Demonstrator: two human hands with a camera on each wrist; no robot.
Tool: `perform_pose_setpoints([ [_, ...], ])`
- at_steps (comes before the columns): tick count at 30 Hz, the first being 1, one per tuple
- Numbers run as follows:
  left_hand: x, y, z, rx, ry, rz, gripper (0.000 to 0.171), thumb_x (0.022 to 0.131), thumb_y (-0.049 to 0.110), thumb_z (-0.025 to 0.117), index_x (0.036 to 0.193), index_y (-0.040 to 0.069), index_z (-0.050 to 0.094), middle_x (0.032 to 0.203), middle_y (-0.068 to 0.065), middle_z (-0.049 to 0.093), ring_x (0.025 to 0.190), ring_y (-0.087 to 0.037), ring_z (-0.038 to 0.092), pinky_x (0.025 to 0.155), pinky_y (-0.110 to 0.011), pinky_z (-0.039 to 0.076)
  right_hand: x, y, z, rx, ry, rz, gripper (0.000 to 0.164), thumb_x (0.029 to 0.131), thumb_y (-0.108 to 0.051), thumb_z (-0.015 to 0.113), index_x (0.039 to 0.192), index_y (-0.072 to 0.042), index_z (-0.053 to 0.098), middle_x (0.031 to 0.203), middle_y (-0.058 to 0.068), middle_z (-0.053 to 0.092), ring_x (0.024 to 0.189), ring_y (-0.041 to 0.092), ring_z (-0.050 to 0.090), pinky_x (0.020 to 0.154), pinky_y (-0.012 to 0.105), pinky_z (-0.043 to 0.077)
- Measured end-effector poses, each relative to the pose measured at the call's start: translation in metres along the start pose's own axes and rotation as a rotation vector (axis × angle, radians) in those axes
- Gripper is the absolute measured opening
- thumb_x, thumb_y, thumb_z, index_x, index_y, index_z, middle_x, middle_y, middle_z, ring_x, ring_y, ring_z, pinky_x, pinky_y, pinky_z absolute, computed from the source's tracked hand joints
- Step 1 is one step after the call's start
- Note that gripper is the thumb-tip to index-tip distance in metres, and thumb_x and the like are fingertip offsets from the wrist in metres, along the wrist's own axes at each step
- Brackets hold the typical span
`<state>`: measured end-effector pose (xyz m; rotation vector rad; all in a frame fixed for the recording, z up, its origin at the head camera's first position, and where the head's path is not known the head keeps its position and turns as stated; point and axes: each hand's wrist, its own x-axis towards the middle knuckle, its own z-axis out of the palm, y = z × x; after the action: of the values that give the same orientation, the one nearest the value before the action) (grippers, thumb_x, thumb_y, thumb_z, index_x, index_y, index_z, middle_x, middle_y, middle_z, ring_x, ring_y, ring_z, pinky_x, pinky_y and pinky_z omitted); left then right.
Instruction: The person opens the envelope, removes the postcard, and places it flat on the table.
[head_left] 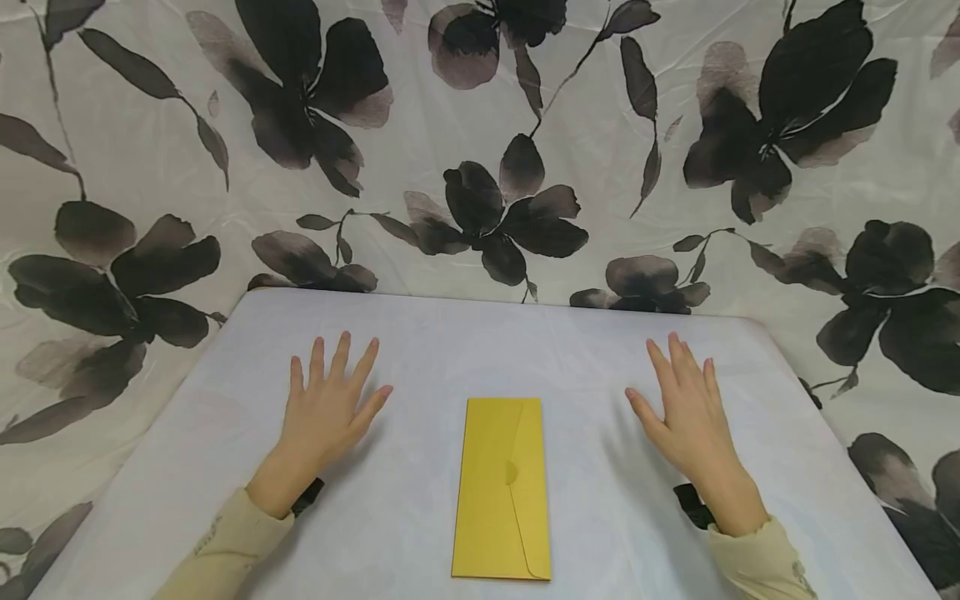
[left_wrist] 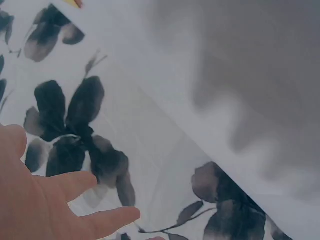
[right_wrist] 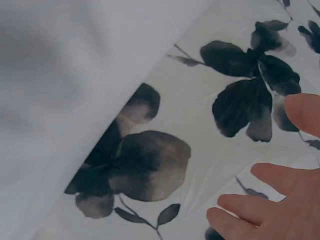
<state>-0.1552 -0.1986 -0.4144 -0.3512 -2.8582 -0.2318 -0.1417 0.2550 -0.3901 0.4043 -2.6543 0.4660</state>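
Observation:
A gold-yellow paper envelope (head_left: 491, 500) lies lengthwise on the white table, its flap seam and small rounded tab facing up. To its left, my left hand (head_left: 322, 417) hovers over the table with fingers spread, holding nothing. On the other side, my right hand (head_left: 693, 421) is raised likewise, fingers straight and thumb apart. Both hands are clear of the envelope and cast shadows below. In the left wrist view part of the left hand (left_wrist: 55, 205) shows at the lower left. Fingers of the right hand (right_wrist: 285, 200) show at the lower right of the right wrist view.
The white table (head_left: 420, 350) has its far edge against a pale cloth (head_left: 637, 250) printed with dark flowers, which also shows beyond both sides. Each wrist carries a black band, partly under a light yellow sleeve (head_left: 232, 542).

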Motion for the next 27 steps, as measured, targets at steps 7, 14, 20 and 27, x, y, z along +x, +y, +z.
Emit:
perform_pose_setpoints([
  [7, -0.002, 0.020, 0.003, -0.045, -0.053, 0.028, 0.076, 0.101, 0.058, 0.041, 0.157, 0.009, 0.027, 0.160, -0.025, 0.022, 0.145, -0.053, 0.010, 0.110, -0.071, 0.006, -0.003, -0.015, -0.003, 0.041, -0.007, -0.022, 0.072, 0.094, -0.029, 0.065, 0.148, 0.008, 0.035, 0.153, 0.034, 0.028, 0.142, 0.050, 0.025, 0.115, 0.063, 0.009],
  [14, -0.004, 0.040, 0.002, -0.073, -0.070, 0.070, 0.082, 0.100, 0.056, 0.044, 0.153, -0.004, 0.028, 0.159, -0.025, 0.024, 0.146, -0.049, 0.013, 0.112, -0.068, 0.008, -0.009, -0.032, -0.004, 0.078, -0.066, -0.026, 0.075, 0.095, -0.031, 0.063, 0.150, 0.009, 0.031, 0.155, 0.031, 0.026, 0.144, 0.046, 0.023, 0.117, 0.058, 0.009],
  [20, -0.007, 0.052, 0.004, -0.072, -0.044, 0.124, 0.083, 0.100, 0.054, 0.047, 0.150, -0.010, 0.031, 0.156, -0.026, 0.029, 0.144, -0.051, 0.019, 0.113, -0.065, 0.014, -0.013, -0.044, -0.003, 0.107, -0.094, -0.031, 0.076, 0.095, -0.033, 0.064, 0.151, 0.007, 0.030, 0.157, 0.028, 0.026, 0.144, 0.045, 0.024, 0.118, 0.056, 0.008],
  [27, -0.010, 0.066, 0.008, -0.095, -0.047, 0.171, 0.085, 0.099, 0.052, 0.052, 0.148, -0.014, 0.030, 0.155, -0.030, 0.028, 0.144, -0.049, 0.020, 0.115, -0.058, 0.019, -0.020, -0.058, 0.000, 0.132, -0.132, -0.046, 0.077, 0.096, -0.033, 0.064, 0.151, 0.008, 0.029, 0.158, 0.025, 0.025, 0.146, 0.041, 0.023, 0.118, 0.055, 0.008],
])
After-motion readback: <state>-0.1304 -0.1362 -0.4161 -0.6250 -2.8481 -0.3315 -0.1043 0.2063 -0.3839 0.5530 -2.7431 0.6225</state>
